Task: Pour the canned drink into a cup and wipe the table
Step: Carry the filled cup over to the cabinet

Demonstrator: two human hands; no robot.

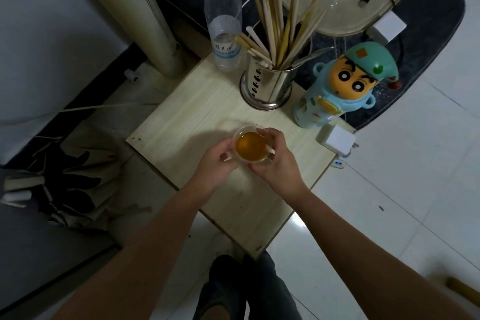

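Observation:
A small clear cup [250,147] holding amber drink stands on the pale wooden table [197,122], near its middle. My left hand [218,161] curls round the cup's left side. My right hand [272,161] curls round its right side, fingertips over the far rim. Both forearms reach in from the bottom of the view. No can and no cloth are in view.
At the table's back stand a clear water bottle [224,21], a steel holder full of chopsticks [267,86] and a cartoon-figure bottle [342,86]. A white charger [336,139] lies at the right edge. Dark clutter [70,184] lies on the floor to the left, white tiles to the right.

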